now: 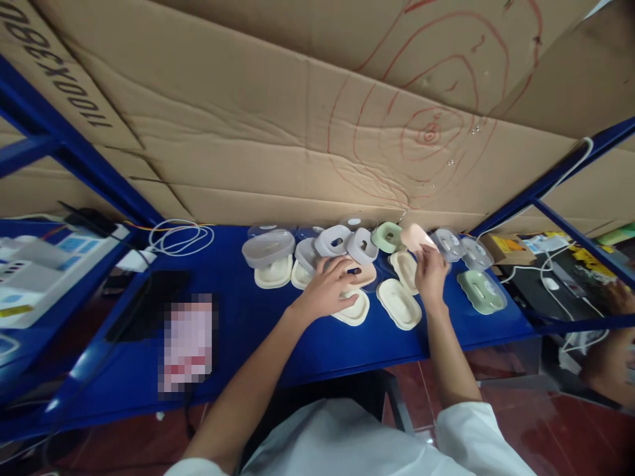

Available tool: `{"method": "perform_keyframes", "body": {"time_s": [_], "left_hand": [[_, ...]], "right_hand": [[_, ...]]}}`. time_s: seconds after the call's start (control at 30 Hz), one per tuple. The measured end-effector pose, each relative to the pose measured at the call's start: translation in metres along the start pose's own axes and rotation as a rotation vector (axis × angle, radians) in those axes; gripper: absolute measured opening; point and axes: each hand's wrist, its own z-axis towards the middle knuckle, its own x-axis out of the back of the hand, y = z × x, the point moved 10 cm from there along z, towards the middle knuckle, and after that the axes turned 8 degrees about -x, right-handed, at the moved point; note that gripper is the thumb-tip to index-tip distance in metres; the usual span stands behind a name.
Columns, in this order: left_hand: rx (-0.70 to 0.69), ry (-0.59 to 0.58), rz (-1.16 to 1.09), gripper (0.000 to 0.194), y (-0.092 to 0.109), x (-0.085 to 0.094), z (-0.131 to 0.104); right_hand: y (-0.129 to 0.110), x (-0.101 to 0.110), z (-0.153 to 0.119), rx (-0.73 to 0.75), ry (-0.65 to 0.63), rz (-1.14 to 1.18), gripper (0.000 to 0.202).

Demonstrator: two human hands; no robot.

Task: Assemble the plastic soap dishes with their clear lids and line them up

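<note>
My left hand [326, 288] lies palm down with its fingers spread over a peach oval plastic piece [368, 274] that has a hole in its top. Beneath those fingers, partly covered, is a cream oval tray [358, 312]. My right hand [431, 270] pinches a second peach plastic piece [415, 235], lifted and tilted at the back of the group. Close to that hand lie two cream trays, one flat in front [399, 304]. White-grey oval covers with holes [333, 241] and a green cover [385, 236] stand between and behind my hands.
A clear lidded box [268, 248] sits at the group's left, and a wavy green case [481, 292] at the right. Cardboard [278, 132] rises behind the blue table [238, 330]. Blue posts frame both sides. A white cable [181, 238] lies coiled back left. Another person's arm [610, 350] shows far right.
</note>
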Motion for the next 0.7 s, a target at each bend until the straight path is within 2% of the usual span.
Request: {"method": "perform_keyframes", "body": {"time_s": [0.07, 0.13, 0.2, 0.3, 0.33, 0.4, 0.5, 0.6, 0.7], "left_hand": [[0.005, 0.000, 0.010, 0.035, 0.000, 0.000, 0.000], [0.010, -0.001, 0.017, 0.034, -0.001, 0.000, 0.000], [0.005, -0.008, 0.024, 0.032, -0.001, 0.000, 0.000], [-0.015, -0.018, 0.031, 0.031, 0.001, 0.000, 0.001], [-0.020, -0.019, 0.030, 0.031, 0.002, 0.000, 0.001], [-0.025, -0.016, 0.026, 0.032, 0.003, 0.001, 0.001], [-0.022, -0.009, 0.023, 0.034, 0.003, 0.001, 0.001], [-0.016, -0.008, 0.020, 0.036, 0.001, 0.000, 0.000], [-0.017, -0.010, 0.015, 0.035, 0.001, -0.001, 0.000]], "right_hand": [[-0.013, 0.000, 0.018, 0.143, 0.007, -0.024, 0.048], [0.002, 0.003, 0.034, 0.150, 0.006, -0.085, 0.050], [0.049, 0.010, 0.038, 0.002, 0.000, -0.166, 0.053], [0.142, 0.023, 0.009, -0.309, -0.051, -0.301, 0.063], [0.164, 0.029, -0.006, -0.362, -0.047, -0.332, 0.063], [0.191, 0.045, -0.033, -0.390, 0.012, -0.345, 0.056], [0.195, 0.062, -0.056, -0.313, 0.076, -0.274, 0.055], [0.186, 0.059, -0.067, -0.196, -0.031, -0.253, 0.058], [0.190, 0.062, -0.078, -0.186, -0.070, -0.289, 0.059]]}}
